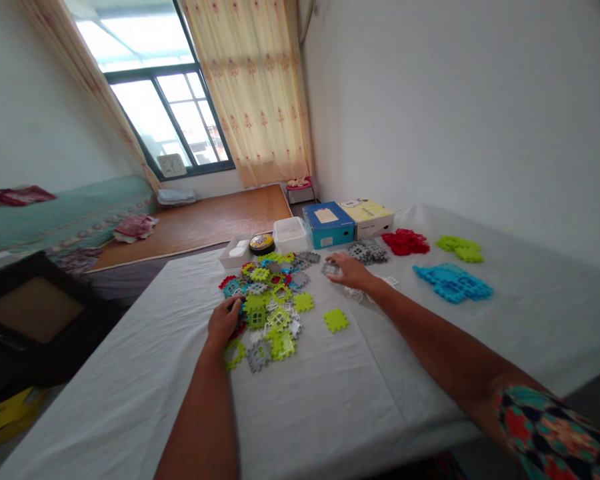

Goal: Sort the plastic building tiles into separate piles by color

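Observation:
A mixed heap of coloured plastic building tiles [270, 300] lies on the white tablecloth [330, 400]. My left hand [223, 322] rests on the heap's left edge with fingers curled over some tiles; what it grips is hidden. My right hand [347, 270] reaches to the heap's far right and pinches a grey tile [330, 269]. Sorted piles lie beyond: grey tiles [367, 251], red tiles [405, 241], lime green tiles [461, 248] and blue tiles [453, 282]. A single green tile [336, 321] lies apart from the heap.
At the table's far edge stand a blue box [329, 225], a yellow-white box [367, 217], a clear plastic tub [290, 233], a round tin [261, 243] and a small white tray [235, 253]. A bed with a wooden mat [205, 223] lies behind; a dark box [30, 320] stands at left.

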`<state>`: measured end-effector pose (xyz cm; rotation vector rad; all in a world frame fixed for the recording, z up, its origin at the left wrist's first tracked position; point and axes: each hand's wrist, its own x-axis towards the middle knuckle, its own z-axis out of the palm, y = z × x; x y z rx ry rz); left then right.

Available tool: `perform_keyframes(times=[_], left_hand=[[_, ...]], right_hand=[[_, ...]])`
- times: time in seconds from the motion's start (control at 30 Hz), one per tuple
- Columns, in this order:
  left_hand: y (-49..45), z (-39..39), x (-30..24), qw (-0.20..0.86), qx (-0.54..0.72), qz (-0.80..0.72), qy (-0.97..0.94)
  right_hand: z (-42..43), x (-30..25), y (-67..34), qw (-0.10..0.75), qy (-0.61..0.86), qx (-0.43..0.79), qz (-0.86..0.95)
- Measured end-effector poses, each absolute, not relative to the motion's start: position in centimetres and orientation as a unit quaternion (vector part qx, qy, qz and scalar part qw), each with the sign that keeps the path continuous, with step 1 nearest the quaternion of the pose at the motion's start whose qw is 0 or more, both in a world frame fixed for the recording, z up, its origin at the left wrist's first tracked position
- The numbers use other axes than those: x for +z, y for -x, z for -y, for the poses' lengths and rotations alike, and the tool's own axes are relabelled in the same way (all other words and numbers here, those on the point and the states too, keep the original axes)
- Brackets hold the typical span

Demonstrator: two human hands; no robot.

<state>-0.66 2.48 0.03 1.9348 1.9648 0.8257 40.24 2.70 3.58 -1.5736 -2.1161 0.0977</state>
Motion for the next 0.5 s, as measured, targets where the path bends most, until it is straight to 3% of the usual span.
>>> perform_keyframes(times=[0.13,0.37,0.5], left_hand=[[0.6,-2.5,0.0,0.129,0.285,-0.678,-0.665],[0.3,-2.1,0.2,0.132,0.284,-0.674,-0.669],[0.2,-2.1,0.1,0.134,0.285,-0.678,-0.664]], right_hand=[[-6.2,7.3,-43.3,0.259,0.673,-0.009,0.693],[-9.7,8.7,-45.8,0.103,0.758,-0.002,0.644],[-10.1,7.9,-45.9,0.088,0.755,0.000,0.649]])
